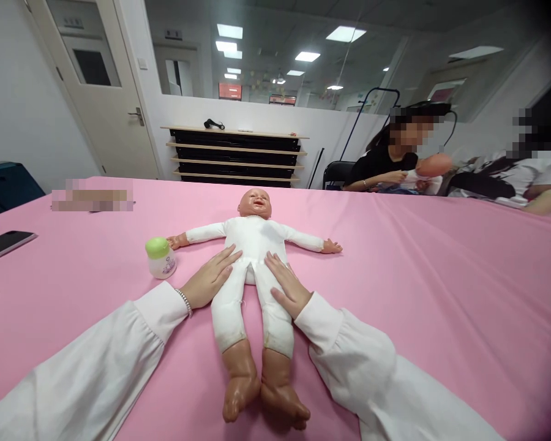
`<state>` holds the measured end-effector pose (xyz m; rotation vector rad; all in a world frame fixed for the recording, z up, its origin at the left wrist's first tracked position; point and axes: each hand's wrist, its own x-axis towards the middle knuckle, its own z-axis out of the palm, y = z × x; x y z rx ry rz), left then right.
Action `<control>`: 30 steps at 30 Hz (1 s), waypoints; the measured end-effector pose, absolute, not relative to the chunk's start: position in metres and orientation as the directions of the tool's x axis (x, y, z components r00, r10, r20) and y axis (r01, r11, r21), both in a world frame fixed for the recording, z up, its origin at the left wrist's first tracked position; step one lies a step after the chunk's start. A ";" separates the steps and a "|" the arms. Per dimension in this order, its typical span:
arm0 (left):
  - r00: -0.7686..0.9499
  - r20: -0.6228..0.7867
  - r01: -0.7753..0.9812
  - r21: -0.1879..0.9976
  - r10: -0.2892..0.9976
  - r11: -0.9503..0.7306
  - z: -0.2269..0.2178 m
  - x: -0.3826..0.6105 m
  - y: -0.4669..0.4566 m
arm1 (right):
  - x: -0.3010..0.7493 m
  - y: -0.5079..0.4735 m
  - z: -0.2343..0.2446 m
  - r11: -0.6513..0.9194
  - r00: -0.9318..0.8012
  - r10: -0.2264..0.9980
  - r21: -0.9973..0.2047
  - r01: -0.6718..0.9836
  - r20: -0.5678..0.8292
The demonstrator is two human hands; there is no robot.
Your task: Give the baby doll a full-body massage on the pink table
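Observation:
A baby doll (259,236) with a white cloth body lies on its back on the pink-covered table, its head away from me and its feet towards me. Both its arms are stretched out sideways. My left hand (211,277) rests flat on the doll's hip and upper thigh at the left, fingers extended. On the other hip lies my right hand (287,285), its fingers straight and the thumb apart. Neither hand grips anything. Beside the doll's hand at the left stands a jar (161,258) with a green lid.
A phone (5,245) lies at the table's left edge, and a blurred-out item (92,196) sits farther back. Across the pink table cover (417,275), a person (386,162) in black holds another doll (434,165). A second person in white sits at the far right.

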<state>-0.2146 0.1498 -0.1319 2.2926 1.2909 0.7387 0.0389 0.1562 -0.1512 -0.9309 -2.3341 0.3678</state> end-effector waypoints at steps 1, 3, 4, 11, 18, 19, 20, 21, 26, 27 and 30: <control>0.440 0.252 0.647 0.577 0.862 -0.499 -0.132 -0.215 0.150 | 0.038 0.156 -0.155 0.729 -0.612 0.683 -0.417 0.543 0.398; 0.453 0.260 0.639 0.573 0.853 -0.514 -0.132 -0.215 0.150 | 0.037 0.149 -0.158 0.751 -0.635 0.661 -0.350 0.561 0.400; 0.454 0.259 0.639 0.572 0.852 -0.514 -0.132 -0.215 0.150 | 0.036 0.145 -0.157 0.759 -0.641 0.651 -0.320 0.568 0.406; 0.448 0.267 0.646 0.564 0.854 -0.515 -0.132 -0.216 0.150 | 0.028 0.108 -0.132 0.841 -0.760 0.540 -0.211 0.497 0.361; 0.448 0.264 0.646 0.565 0.854 -0.513 -0.131 -0.216 0.150 | 0.020 0.088 -0.122 0.916 -0.887 0.388 -0.211 0.342 0.248; 0.448 0.261 0.646 0.566 0.855 -0.511 -0.130 -0.217 0.150 | 0.020 0.087 -0.121 0.919 -0.891 0.382 -0.200 0.338 0.247; 0.448 0.258 0.647 0.568 0.856 -0.510 -0.130 -0.217 0.150 | 0.021 0.087 -0.120 0.923 -0.893 0.375 -0.188 0.335 0.248; 0.447 0.258 0.646 0.569 0.856 -0.509 -0.131 -0.217 0.151 | 0.021 0.087 -0.120 0.927 -0.896 0.368 -0.177 0.332 0.249; 0.423 0.273 0.649 0.574 0.864 -0.499 -0.131 -0.216 0.148 | 0.021 0.089 -0.122 0.936 -0.899 0.350 -0.126 0.327 0.262; 0.411 0.278 0.651 0.577 0.868 -0.493 -0.131 -0.215 0.146 | 0.022 0.090 -0.123 0.938 -0.900 0.346 -0.105 0.330 0.263; 0.378 0.276 0.659 0.590 0.884 -0.467 -0.132 -0.213 0.139 | 0.023 0.096 -0.125 0.944 -0.908 0.322 -0.022 0.328 0.268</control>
